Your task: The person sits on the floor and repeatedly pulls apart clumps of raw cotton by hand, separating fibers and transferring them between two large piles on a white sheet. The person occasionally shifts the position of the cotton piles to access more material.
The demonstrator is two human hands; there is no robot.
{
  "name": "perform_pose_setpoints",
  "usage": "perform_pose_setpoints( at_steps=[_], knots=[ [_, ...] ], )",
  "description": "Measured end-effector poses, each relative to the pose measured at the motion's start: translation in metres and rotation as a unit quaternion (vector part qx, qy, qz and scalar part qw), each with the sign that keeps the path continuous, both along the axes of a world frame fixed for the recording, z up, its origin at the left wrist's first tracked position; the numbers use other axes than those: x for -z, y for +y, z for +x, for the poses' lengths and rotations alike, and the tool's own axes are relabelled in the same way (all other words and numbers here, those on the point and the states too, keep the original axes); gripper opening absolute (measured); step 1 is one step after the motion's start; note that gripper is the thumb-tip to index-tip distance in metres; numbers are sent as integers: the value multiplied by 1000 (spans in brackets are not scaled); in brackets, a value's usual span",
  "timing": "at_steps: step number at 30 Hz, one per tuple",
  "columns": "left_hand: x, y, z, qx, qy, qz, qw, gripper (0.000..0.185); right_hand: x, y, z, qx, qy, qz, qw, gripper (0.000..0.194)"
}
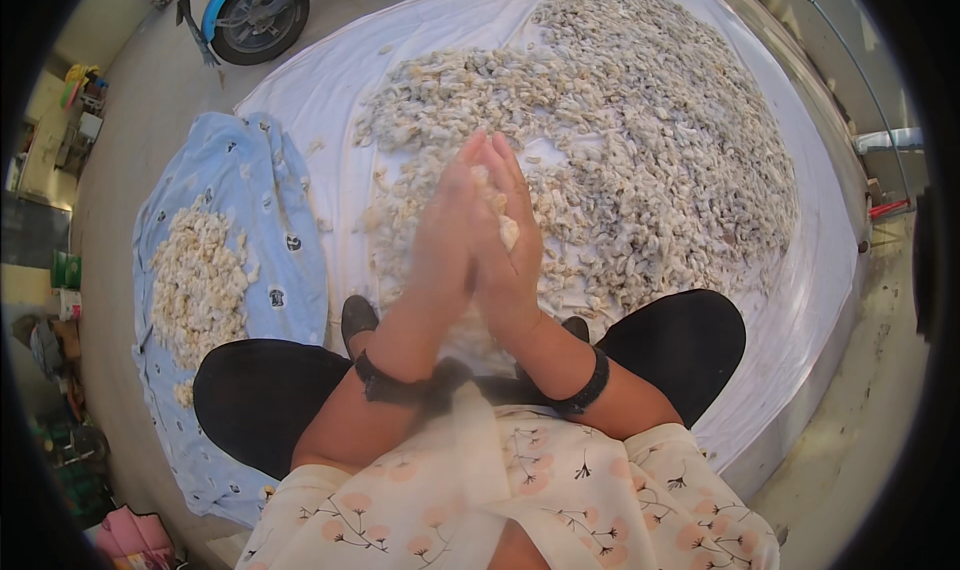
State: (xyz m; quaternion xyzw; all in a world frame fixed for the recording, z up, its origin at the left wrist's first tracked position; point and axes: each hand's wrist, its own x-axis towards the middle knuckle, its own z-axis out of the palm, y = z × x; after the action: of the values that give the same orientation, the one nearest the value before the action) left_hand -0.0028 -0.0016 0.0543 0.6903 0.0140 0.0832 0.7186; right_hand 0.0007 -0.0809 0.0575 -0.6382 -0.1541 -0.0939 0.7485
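Note:
My left hand (446,232) and my right hand (514,247) are raised palm to palm in the middle of the view, fingers pointing away from me. Between the palms, tufts of off-white fibre (509,232) show, looking like raw cotton. The left hand is blurred. Beneath and beyond the hands, a wide layer of greyish-white cotton-like tufts (645,142) lies spread on a white cloth (795,322). At the left, a smaller heap of creamier tufts (199,277) rests on a light blue printed cloth (289,195).
My bent knees in black trousers flank my forearms. A two-wheeler's wheel (259,19) stands on the floor beyond the cloths at the upper left. Household items line the left edge, with a pink padded item (135,536) at the lower left. A wall runs along the right.

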Motion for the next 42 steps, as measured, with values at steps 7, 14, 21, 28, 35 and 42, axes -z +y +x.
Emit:
perform_pose_setpoints(
  at_steps=[7, 14, 21, 28, 35, 42],
  knots=[
    [-9, -13, -4, 33, 153, -158, 975, 48, 20, -21, 39, 9, 54, 8, 998, 55],
    [9, -5, 5, -106, 74, -65, 989, 32, 7, -3, 21, -29, 142, 123, 982, 42],
    [14, -4, 3, -121, 96, -84, 984, 41, 1, -8, 26, -73, 189, 144, 969, 35],
    [-16, 13, 1, -22, 71, -373, 925, 54, 4, 7, 1, -8, -125, -85, 988, 38],
    [-2, -14, -4, 88, 118, -376, 915, 53, 15, -16, 37, 18, 64, 41, 997, 38],
    [10, 4, -1, -8, 74, -80, 994, 52, 9, -4, 14, -15, -49, -25, 998, 61]
  ],
)
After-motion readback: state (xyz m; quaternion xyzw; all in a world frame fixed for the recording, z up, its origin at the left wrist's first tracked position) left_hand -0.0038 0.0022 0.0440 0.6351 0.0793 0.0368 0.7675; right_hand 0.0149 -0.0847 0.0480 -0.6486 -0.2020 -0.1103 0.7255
